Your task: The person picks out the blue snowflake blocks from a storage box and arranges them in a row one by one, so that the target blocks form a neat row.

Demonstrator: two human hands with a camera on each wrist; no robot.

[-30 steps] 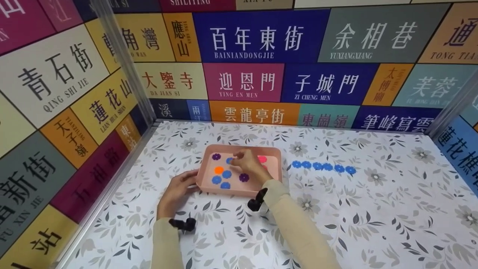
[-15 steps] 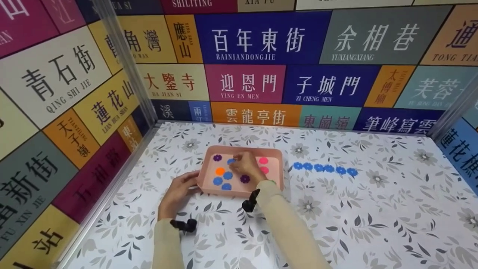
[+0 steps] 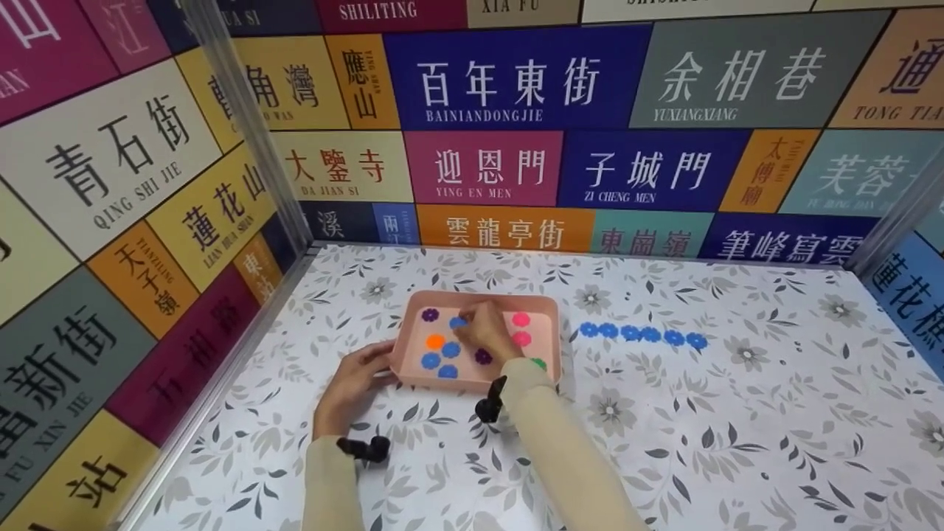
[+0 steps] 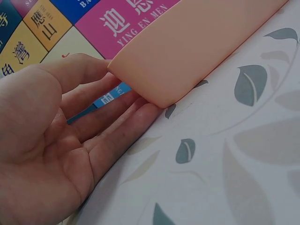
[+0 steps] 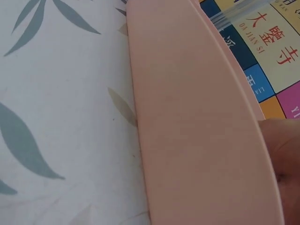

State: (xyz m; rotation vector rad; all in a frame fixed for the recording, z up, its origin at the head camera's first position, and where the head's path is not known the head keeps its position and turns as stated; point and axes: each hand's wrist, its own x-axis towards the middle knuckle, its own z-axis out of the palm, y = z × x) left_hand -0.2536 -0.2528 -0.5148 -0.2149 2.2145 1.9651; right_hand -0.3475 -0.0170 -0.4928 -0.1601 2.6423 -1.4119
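A shallow pink tray stands on the patterned cloth, with several small flower-shaped pieces lying in it. My left hand is at the tray's left side; in the left wrist view, the fingertips of that hand touch its corner, fingers loosely extended. Inside the tray is my right hand, fingers bent downward, fingertips right beside a blue flower piece. I cannot tell whether they pinch it. In the right wrist view the tray wall hides most of the right hand.
Right of the tray, several blue flower pieces lie in a row. The tray also holds purple, orange, pink, green and more blue pieces. Sign-patterned walls border the back and sides.
My right hand has lowered its fingertips closer to the tray floor beside the blue piece, and the forearm has shifted slightly left. My left hand has stayed at the tray's side.
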